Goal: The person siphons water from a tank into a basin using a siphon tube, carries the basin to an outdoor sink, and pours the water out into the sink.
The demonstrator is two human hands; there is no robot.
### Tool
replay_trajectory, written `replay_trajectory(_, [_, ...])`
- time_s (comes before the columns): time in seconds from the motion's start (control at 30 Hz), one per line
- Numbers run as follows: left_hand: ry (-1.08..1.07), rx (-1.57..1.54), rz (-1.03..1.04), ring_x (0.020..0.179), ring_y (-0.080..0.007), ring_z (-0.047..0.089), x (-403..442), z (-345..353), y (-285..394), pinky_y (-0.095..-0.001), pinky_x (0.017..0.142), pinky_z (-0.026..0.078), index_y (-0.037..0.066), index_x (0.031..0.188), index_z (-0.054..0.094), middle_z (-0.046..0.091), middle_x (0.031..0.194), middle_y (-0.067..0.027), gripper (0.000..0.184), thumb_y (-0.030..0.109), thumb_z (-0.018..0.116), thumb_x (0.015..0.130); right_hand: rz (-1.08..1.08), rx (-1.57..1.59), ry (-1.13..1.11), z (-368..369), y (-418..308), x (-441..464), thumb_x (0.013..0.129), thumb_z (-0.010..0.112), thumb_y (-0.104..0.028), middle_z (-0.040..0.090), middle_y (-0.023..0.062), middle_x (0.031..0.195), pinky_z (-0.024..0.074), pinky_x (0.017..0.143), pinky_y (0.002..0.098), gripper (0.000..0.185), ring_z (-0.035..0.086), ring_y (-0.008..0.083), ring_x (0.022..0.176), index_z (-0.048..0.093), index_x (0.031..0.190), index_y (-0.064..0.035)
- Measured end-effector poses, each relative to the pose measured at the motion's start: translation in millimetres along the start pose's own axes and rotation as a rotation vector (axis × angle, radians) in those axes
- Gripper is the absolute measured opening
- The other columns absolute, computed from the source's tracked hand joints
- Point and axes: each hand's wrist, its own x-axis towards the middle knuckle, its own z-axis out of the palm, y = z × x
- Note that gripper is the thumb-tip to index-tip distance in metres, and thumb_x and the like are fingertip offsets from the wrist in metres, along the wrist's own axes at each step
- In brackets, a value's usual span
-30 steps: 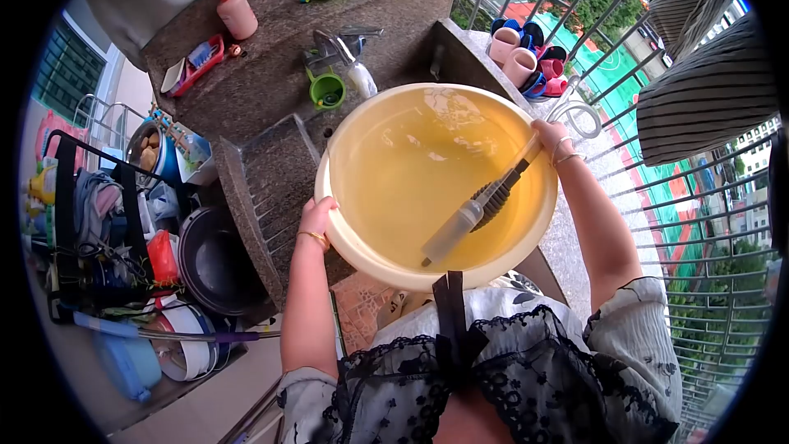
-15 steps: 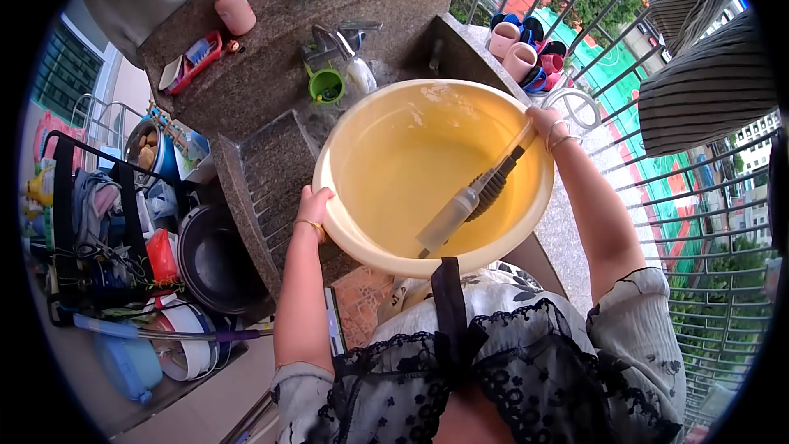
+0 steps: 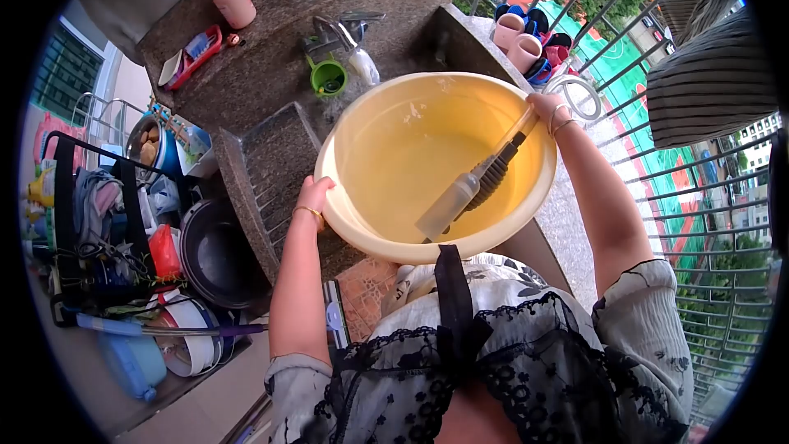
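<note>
A large round yellow basin hangs between my hands in front of my body, tilted toward me. My left hand is closed on its left rim. My right hand is closed on the upper right rim, where the end of a clear tube also meets my fingers. That tube belongs to a long device with a translucent cylinder and a dark ribbed part, lying slantwise inside the basin. Whether my right fingers also pinch the tube I cannot tell. Pale foam-like patches show on the far inner wall.
Beyond the basin is a stone sink with a ribbed washboard slope, a tap and a green scoop. A pink pump bottle stands on the ledge. Slippers sit by the railing. A black basin and cluttered shelves are at left.
The basin has shifted slightly upward in view, with both hands still on its rim. The device inside has stayed in nearly the same place.
</note>
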Motion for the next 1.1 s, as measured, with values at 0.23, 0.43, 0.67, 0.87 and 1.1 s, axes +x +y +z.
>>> replay_trajectory(0.23, [-0.014, 0.015, -0.014, 0.075, -0.0232, 0.053, 11.6, -6.5, -2.1, -0.0349, 0.066, 0.044, 0.001, 0.093, 0.041, 0.050, 0.084, -0.0130, 0.030, 0.011, 0.050, 0.066, -0.004, 0.003, -0.034, 1.5, -16.0, -9.0, 0.063, 0.054, -0.023, 0.059, 0.0134, 0.083, 0.0441, 0.067, 0.0305, 0.035, 0.058, 0.0227, 0.074, 0.059, 0.085, 0.0040])
replay_trajectory(0.43, [-0.029, 0.041, -0.056, 0.073, -0.0233, 0.052, 21.9, -10.3, -3.0, -0.0345, 0.064, 0.043, 0.000, 0.093, 0.042, 0.050, 0.083, -0.0139, 0.032, 0.014, 0.052, 0.065, -0.026, -0.039, -0.049, 8.2, -15.8, 9.3, 0.063, 0.055, -0.025, 0.059, 0.0125, 0.081, 0.0443, 0.066, 0.0298, 0.032, 0.058, 0.0215, 0.072, 0.060, 0.080, 0.0029])
replay_trajectory(0.67, [-0.061, 0.237, -0.047, 0.070, -0.0210, 0.054, 37.1, -18.0, -4.5, -0.0324, 0.059, 0.044, 0.000, 0.092, 0.042, 0.051, 0.082, -0.0121, 0.031, 0.016, 0.051, 0.067, -0.028, -0.062, -0.060, 14.2, -25.2, 10.2, 0.063, 0.055, -0.024, 0.059, 0.0137, 0.082, 0.0444, 0.068, 0.0303, 0.036, 0.058, 0.0226, 0.074, 0.060, 0.084, 0.0044])
replay_trajectory(0.87, [-0.090, 0.381, -0.074, 0.065, -0.0191, 0.054, 49.9, -23.8, -1.8, -0.0307, 0.053, 0.043, -0.002, 0.095, 0.047, 0.054, 0.079, -0.0107, 0.033, 0.017, 0.050, 0.068, -0.014, -0.124, -0.098, 18.2, -44.5, 3.4, 0.063, 0.055, -0.023, 0.059, 0.0153, 0.088, 0.0444, 0.069, 0.0302, 0.040, 0.058, 0.0235, 0.079, 0.058, 0.090, 0.0055])
replay_trajectory(1.1, [-0.180, 0.391, -0.189, 0.059, -0.0173, 0.055, 79.8, -30.7, -0.2, -0.0299, 0.047, 0.042, -0.001, 0.088, 0.053, 0.056, 0.071, -0.0084, 0.027, 0.018, 0.050, 0.069, -0.011, -0.185, -0.136, 25.2, -69.3, 15.8, 0.064, 0.054, -0.024, 0.058, 0.0144, 0.086, 0.0452, 0.066, 0.0306, 0.038, 0.058, 0.0227, 0.075, 0.058, 0.088, 0.0046])
